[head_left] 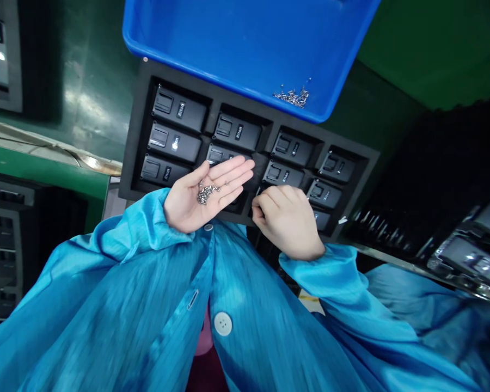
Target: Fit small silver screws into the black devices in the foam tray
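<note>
Your left hand point(200, 198) is open, palm up, with a small heap of silver screws point(207, 193) lying in the hollow of the palm. It sits above the near edge of the black foam tray point(133, 179), and you can't tell whether it touches the tray. Your right hand point(288, 220) is closed, back upward, with its fingertips point(258, 209) pinched together just beside the left hand and over the tray. Whether a screw sits between them is too small to tell.

The tray is cut into rows of pockets, each seating a black plastic housing point(179, 109) with a rectangular recess and a small printed label. Your hands and forearms hide part of the near rows.

Just past the tray's far edge, and overlapping it in this view, is a blue plastic bin point(232, 49). A loose pile of small silver screws point(292, 97) lies in the bin's corner nearest the tray.

On both sides of the tray runs a glossy green workbench surface point(77, 92), catching streaks of overhead light. To the left of the tray, a pale curved strip point(87, 160) lies along the green surface, and dark trays point(2, 60) stand beyond it. To the right of the tray sits a dark stack of trays point(469, 250) holding more black pieces.

On the near side of the tray, your shiny blue work coat point(106, 305), fastened with a white button point(222, 323), fills the lower part of the view.
</note>
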The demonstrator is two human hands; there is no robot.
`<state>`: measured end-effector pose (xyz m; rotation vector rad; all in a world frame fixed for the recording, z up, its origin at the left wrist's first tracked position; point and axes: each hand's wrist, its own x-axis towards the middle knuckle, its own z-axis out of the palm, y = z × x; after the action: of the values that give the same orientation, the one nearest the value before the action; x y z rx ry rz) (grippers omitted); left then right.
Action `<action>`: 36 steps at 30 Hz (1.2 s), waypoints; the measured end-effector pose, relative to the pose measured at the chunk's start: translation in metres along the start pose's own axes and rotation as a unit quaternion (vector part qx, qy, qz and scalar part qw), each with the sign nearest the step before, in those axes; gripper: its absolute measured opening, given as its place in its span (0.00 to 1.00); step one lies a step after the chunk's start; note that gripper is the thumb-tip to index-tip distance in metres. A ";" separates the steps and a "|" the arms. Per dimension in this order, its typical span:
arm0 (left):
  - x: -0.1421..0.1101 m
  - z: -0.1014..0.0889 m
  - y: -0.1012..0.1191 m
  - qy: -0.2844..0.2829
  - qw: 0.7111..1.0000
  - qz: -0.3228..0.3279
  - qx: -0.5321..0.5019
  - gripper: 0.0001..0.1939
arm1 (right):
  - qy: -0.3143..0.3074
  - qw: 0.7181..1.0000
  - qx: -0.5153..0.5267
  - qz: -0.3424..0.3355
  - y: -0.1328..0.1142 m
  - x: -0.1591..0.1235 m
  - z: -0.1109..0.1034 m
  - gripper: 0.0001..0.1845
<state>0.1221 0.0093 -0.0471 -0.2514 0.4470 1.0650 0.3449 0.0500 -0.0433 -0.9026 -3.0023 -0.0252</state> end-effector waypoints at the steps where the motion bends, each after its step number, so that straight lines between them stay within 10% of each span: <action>1: 0.000 0.000 0.000 -0.002 1.000 0.001 -0.001 0.34 | -0.018 1.000 0.008 0.002 0.001 0.001 0.000 0.09; 12: -0.002 -0.005 -0.001 -0.006 1.000 0.003 -0.005 0.33 | -0.052 0.957 0.232 0.166 0.008 -0.003 0.003 0.06; 36: 0.005 0.008 -0.013 0.033 0.999 -0.035 0.009 0.34 | 0.049 0.961 0.202 0.180 0.006 -0.036 0.019 0.09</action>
<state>0.1377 0.0104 -0.0427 -0.2842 0.5030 0.9855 0.3782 0.0360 -0.0624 -1.3186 -2.5580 0.5057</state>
